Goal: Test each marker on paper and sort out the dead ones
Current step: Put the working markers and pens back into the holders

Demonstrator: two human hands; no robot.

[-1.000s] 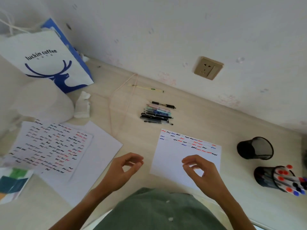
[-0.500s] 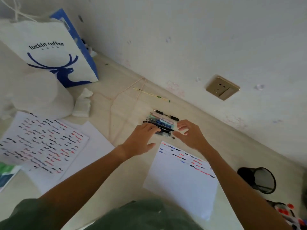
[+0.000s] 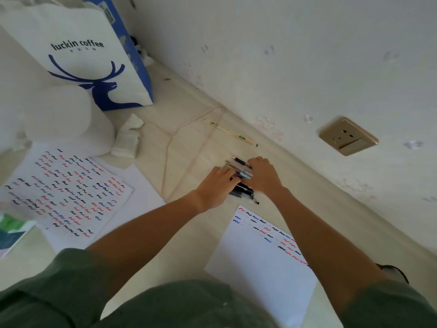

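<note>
- A scribbled test sheet (image 3: 63, 190) lies far left on the table (image 3: 184, 129).
- The left hand (image 3: 216, 188) rests curled fingers on the pen pile (image 3: 241, 183).
- The right hand (image 3: 263, 175) cups the pile's other end.
- A second sheet (image 3: 260, 263) lies nearer the person, just beside the pile.

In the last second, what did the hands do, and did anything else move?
Both hands reached forward from above the test sheet to the pile of pens. The left hand and right hand now press in on it from either side. The pens, sheets and coffee bag stayed put.
</note>
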